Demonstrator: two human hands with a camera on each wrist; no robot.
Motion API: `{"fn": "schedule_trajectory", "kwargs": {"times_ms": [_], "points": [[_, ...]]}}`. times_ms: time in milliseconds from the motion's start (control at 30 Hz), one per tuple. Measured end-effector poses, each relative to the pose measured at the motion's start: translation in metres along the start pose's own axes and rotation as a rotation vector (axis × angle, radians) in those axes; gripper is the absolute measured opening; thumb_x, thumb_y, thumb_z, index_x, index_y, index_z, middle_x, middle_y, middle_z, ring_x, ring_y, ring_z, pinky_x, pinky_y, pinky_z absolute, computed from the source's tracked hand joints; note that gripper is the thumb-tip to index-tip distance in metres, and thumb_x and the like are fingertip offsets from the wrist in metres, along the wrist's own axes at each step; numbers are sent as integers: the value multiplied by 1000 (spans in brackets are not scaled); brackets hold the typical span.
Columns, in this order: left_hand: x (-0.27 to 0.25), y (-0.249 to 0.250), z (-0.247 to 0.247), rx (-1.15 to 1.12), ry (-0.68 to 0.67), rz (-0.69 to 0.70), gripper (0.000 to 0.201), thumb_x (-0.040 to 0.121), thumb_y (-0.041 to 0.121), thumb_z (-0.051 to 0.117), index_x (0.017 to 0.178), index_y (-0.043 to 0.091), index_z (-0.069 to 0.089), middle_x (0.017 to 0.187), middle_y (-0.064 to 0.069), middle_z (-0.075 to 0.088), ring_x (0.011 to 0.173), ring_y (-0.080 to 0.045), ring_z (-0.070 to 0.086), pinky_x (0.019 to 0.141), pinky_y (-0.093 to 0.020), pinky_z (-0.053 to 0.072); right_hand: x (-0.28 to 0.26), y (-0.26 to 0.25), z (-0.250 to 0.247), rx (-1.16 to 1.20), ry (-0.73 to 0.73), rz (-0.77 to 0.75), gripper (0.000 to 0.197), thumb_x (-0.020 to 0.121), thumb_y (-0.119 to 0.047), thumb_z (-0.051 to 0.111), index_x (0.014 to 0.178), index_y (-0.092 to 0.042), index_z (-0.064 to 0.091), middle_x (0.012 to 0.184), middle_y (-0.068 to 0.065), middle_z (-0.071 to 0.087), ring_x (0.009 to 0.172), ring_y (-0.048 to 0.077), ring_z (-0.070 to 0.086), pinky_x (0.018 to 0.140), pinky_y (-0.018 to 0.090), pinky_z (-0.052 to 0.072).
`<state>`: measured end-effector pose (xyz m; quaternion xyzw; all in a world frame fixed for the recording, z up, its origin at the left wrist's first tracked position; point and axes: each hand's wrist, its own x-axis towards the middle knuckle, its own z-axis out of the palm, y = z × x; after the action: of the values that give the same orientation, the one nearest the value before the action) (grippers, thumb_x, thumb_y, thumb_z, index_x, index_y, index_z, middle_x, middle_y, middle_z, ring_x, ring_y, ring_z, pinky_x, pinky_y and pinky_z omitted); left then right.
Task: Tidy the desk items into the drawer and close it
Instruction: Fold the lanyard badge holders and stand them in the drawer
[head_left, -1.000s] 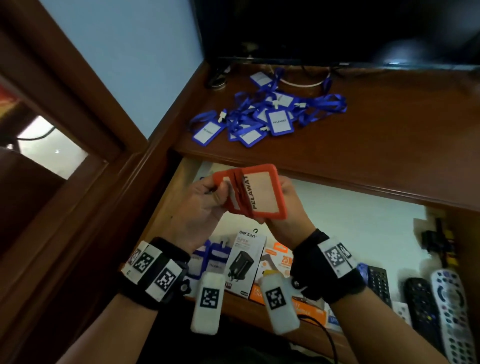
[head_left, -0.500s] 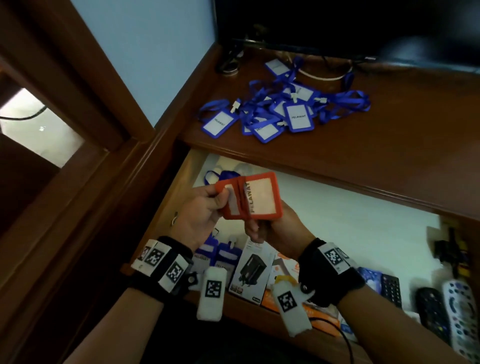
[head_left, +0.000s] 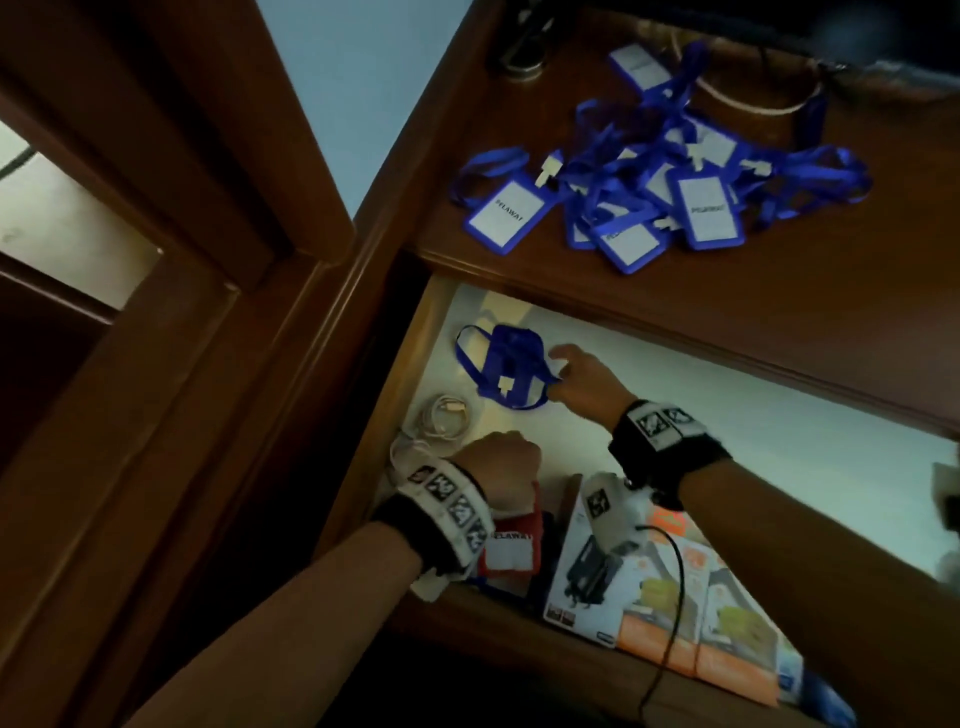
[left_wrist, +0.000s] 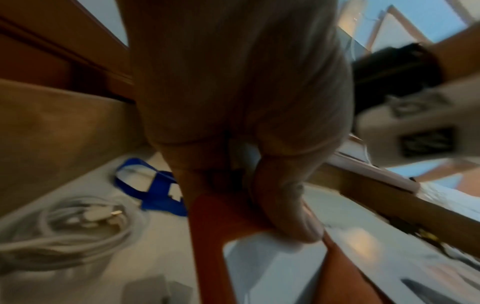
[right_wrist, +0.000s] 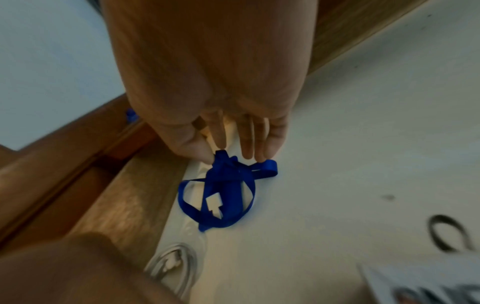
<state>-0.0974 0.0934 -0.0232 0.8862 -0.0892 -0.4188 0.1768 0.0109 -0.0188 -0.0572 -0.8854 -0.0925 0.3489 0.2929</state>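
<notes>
The left hand (head_left: 498, 467) is low at the drawer's near left corner, its grip closed on the red holder (left_wrist: 259, 257) — thumb on the face, fingers behind — above the boxes (head_left: 623, 577) at the front. If it lets go here, the holder could land tilted against the boxes and stand proud, which I judge might foul the surface edge when the drawer (head_left: 415, 364) closes. Just beyond lies a white cable (head_left: 441, 421). Farther in, the right hand (head_left: 582, 379) pinches the blue lanyard (right_wrist: 226, 185) between thumb and forefinger near the left wall; a loop dragged up over that wall could catch too. Farthest off, the blue badges (head_left: 670, 192) lie tangled on the surface, their straps likely to pull neighbours along. Half a second ago both hands held the red holder up over the drawer — now the left alone has it, lowered, and the right has moved to the lanyard.
</notes>
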Motion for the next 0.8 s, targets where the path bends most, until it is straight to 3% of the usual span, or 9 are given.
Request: {"fn": "schedule_trajectory", "kwargs": {"times_ms": [67, 100, 200, 300, 400, 500, 567, 667, 800], "points": [[11, 2, 9, -2, -66, 38, 20, 90, 14, 53, 76, -1, 52, 72, -13, 42, 72, -30, 51, 61, -39, 40, 24, 1, 9, -46, 10, 91, 72, 82, -25, 69, 142, -10, 33, 133, 23, 42, 120, 38, 48, 95, 38, 44], [15, 4, 14, -7, -69, 44, 20, 91, 12, 51, 75, 0, 50, 71, -11, 40, 67, -26, 47, 61, -37, 38, 34, 3, 15, -82, 11, 137, 75, 81, -33, 71, 142, -10, 33, 135, 22, 40, 122, 39, 45, 98, 42, 43], [26, 5, 30, -52, -50, 43, 32, 91, 10, 49, 61, 10, 39, 64, -5, 40, 55, -17, 39, 57, -29, 35, 50, 13, 30, -276, -28, 208, 57, 82, -45, 65, 123, -8, 51, 126, 19, 51, 116, 36, 47, 85, 35, 41], [31, 5, 35, -9, -49, 63, 22, 87, 15, 58, 68, 9, 49, 68, -4, 46, 58, -19, 47, 59, -29, 39, 45, 22, 33, -191, -31, 245, 25, 87, -30, 62, 96, -6, 61, 108, 19, 61, 99, 32, 57, 75, 31, 39], [35, 1, 33, 77, -24, 74, 24, 80, 28, 70, 88, 8, 61, 79, -7, 53, 72, -25, 56, 63, -30, 43, 33, 26, 19, 37, -19, 240, 18, 87, -14, 62, 95, 1, 65, 94, 17, 61, 91, 30, 59, 76, 35, 43], [35, -1, 35, 109, 27, 44, 31, 77, 35, 75, 80, 10, 57, 77, -6, 52, 72, -26, 56, 64, -31, 43, 8, 21, 2, 223, 4, 228, 13, 84, -8, 61, 94, -1, 65, 94, 15, 62, 88, 29, 56, 77, 39, 47], [34, 2, 39, 95, 60, 30, 28, 76, 33, 74, 80, 10, 57, 80, -8, 55, 74, -27, 57, 65, -31, 44, -10, 18, -8, 296, 14, 204, 4, 84, -6, 59, 86, -6, 63, 87, 14, 64, 76, 24, 57, 71, 34, 47], [31, 9, 42, 33, 78, 19, 24, 74, 25, 73, 87, 10, 59, 89, -10, 61, 83, -31, 62, 66, -32, 46, -37, 14, -23, 405, 6, 139, 11, 91, -4, 51, 85, -4, 61, 79, 15, 67, 59, 21, 60, 63, 28, 49], [30, 15, 49, 6, 111, 30, 25, 73, 19, 72, 87, 14, 51, 87, -6, 55, 87, -29, 60, 67, -32, 44, -71, 7, -46, 441, 6, 47, 19, 97, -4, 43, 87, -5, 60, 82, 17, 67, 63, 23, 59, 58, 25, 47]]}}
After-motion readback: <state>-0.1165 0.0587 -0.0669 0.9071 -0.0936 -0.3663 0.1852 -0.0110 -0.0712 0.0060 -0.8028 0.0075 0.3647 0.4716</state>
